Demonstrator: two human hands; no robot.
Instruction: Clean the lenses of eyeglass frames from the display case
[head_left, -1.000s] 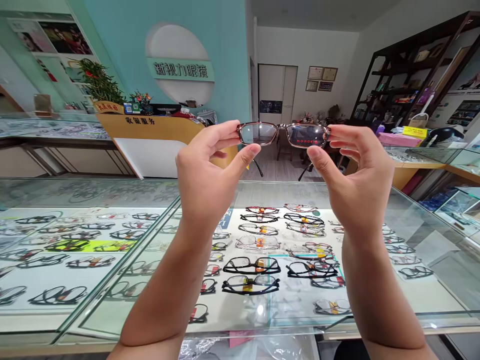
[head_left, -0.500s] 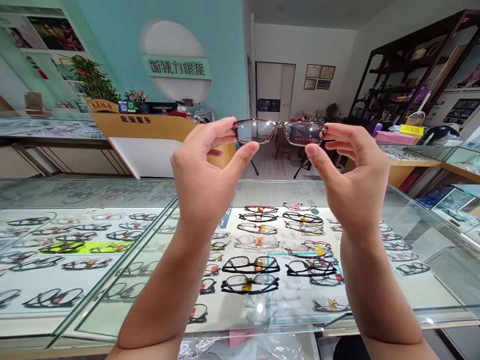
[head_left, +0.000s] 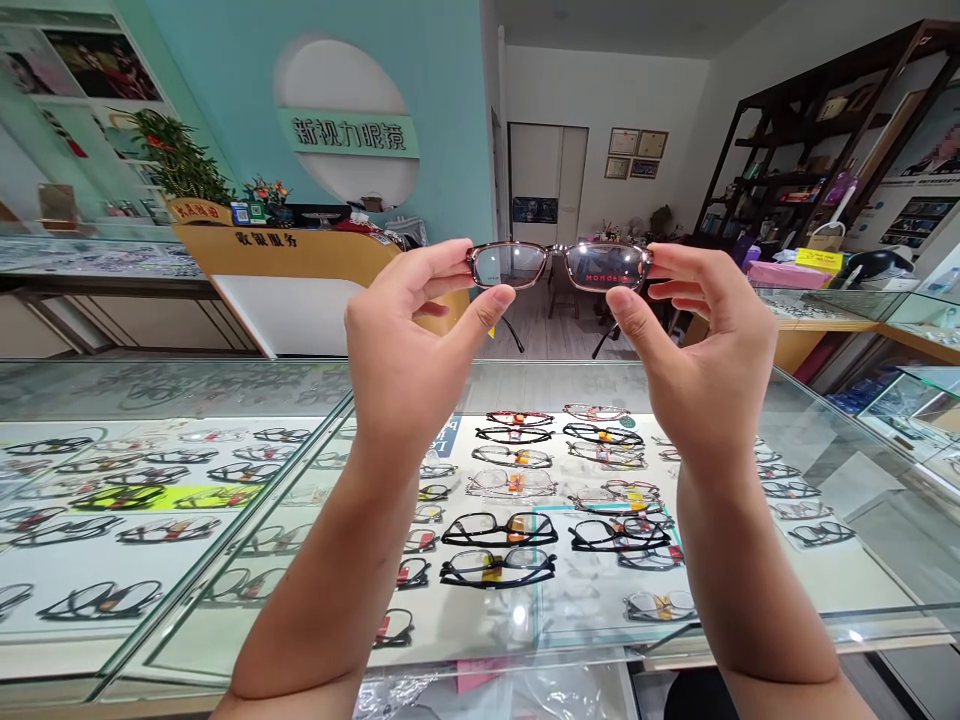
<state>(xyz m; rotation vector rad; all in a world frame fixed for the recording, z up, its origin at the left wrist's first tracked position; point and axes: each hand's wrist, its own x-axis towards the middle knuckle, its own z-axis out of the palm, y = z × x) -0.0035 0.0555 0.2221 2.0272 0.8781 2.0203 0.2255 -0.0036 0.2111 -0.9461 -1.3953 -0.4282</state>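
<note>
A pair of eyeglasses (head_left: 558,249) with a thin dark frame is held up level above the counter, in front of my face. Red lettering shows on its right lens, and small pale lettering on the left one. My left hand (head_left: 424,330) pinches the left end of the frame between thumb and fingers. At the opposite end, my right hand (head_left: 701,325) grips the frame in the same way. The temple arms hang open, their dark tips showing below the lenses beside each thumb. Both forearms reach over the glass display case (head_left: 300,480).
Inside the case lie several rows of glasses (head_left: 499,528), many with coloured tags. Beyond it stand a cashier counter (head_left: 277,310) with a potted plant (head_left: 176,165), a dark shelf unit (head_left: 810,140) and another glass case (head_left: 911,410) at right. Plastic bags (head_left: 570,690) lie below the near edge.
The eyeglasses tilt slightly, so the temple tips and lens lettering show a little differently. Both hands keep their hold; the whole view has shifted a little.
</note>
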